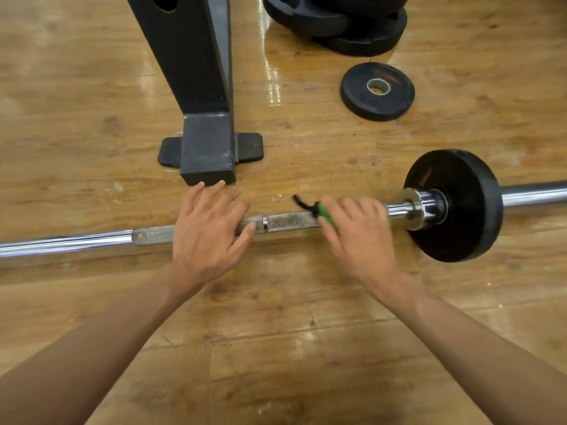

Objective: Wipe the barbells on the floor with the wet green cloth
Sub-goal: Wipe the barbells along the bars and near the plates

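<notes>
Green cloth [326, 214]: bunched around the barbell [288, 221] under the right hand [359, 234], just left of the collar [425, 208]. Only slivers of green show at either side of the hand, and a dark strand [302, 203] sticks out at its left end.
Barbell: lies on the wooden floor [276, 332], running left to right across the view. It has a chrome shaft with a knurled grey stretch near the middle.
Right hand: fingers curled over the bar, gripping the green cloth against it; slightly blurred.
Left hand [208, 231]: palm down on the knurled stretch, fingers spread and straight, clasping nothing; the thumb lies along the bar.
Mounted plate [460, 210]: black disc on the barbell's sleeve, just right of the collar, standing on edge on the floor.
Loose plate [377, 92]: small black disc lying flat on the floor, beyond the bar.
Plate stack [337, 19]: several black discs piled at the top edge of the view.
Rack leg [196, 72]: black steel post with rubber foot pads, standing just beyond the left hand's fingertips.
</notes>
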Demonstrator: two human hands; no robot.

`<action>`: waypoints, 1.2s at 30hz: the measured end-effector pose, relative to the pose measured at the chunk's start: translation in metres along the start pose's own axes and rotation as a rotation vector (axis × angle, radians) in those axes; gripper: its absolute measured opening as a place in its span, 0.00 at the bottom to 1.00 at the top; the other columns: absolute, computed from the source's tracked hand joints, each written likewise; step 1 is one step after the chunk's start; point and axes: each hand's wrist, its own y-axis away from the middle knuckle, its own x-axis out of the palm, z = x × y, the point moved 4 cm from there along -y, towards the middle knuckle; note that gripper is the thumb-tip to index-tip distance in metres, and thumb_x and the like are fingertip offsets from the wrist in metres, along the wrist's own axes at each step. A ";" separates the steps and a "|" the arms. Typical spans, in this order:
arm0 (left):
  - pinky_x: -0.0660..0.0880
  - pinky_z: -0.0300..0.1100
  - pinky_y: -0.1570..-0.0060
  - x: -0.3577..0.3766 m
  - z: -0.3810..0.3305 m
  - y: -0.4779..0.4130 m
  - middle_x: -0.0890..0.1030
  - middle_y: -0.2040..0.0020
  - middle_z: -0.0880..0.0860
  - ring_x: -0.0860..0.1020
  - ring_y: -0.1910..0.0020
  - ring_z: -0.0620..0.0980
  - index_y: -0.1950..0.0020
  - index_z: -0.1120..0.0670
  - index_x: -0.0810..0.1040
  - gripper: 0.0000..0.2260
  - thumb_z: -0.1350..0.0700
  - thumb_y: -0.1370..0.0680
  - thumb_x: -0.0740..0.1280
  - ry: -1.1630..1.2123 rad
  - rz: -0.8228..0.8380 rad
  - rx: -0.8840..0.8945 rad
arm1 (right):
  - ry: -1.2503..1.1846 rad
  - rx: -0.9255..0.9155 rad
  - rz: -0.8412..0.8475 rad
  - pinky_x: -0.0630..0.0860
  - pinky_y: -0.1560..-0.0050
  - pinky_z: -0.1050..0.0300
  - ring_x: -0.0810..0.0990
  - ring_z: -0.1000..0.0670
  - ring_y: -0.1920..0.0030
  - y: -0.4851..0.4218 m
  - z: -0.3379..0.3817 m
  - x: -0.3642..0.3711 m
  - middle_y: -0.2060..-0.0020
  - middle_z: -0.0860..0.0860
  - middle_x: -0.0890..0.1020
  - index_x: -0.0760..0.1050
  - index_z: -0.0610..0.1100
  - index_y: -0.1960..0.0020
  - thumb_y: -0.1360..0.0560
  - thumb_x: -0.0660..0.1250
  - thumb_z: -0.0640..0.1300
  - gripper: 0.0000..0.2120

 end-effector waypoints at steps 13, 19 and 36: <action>0.55 0.63 0.21 -0.005 -0.015 0.036 0.78 0.29 0.57 0.70 0.24 0.62 0.28 0.55 0.78 0.27 0.42 0.15 0.49 -0.042 0.048 0.064 | -0.074 -0.070 0.022 0.70 0.38 0.47 0.76 0.44 0.49 0.028 0.020 -0.013 0.52 0.49 0.81 0.77 0.46 0.34 0.16 0.59 0.54 0.17; 0.55 0.62 0.20 -0.006 -0.031 0.059 0.75 0.25 0.57 0.66 0.21 0.61 0.19 0.52 0.67 0.27 0.43 0.13 0.47 -0.070 0.008 0.047 | 0.018 0.362 0.003 0.68 0.40 0.41 0.75 0.40 0.52 0.047 -0.010 -0.024 0.58 0.44 0.81 0.78 0.43 0.48 0.18 0.57 0.51 0.15; 0.59 0.63 0.22 -0.008 -0.046 0.105 0.75 0.26 0.59 0.66 0.21 0.60 0.20 0.56 0.69 0.29 0.41 0.16 0.54 -0.062 -0.071 0.126 | -0.095 0.211 0.054 0.68 0.38 0.42 0.76 0.42 0.47 0.076 0.054 -0.031 0.51 0.50 0.84 0.80 0.47 0.42 0.20 0.58 0.50 0.15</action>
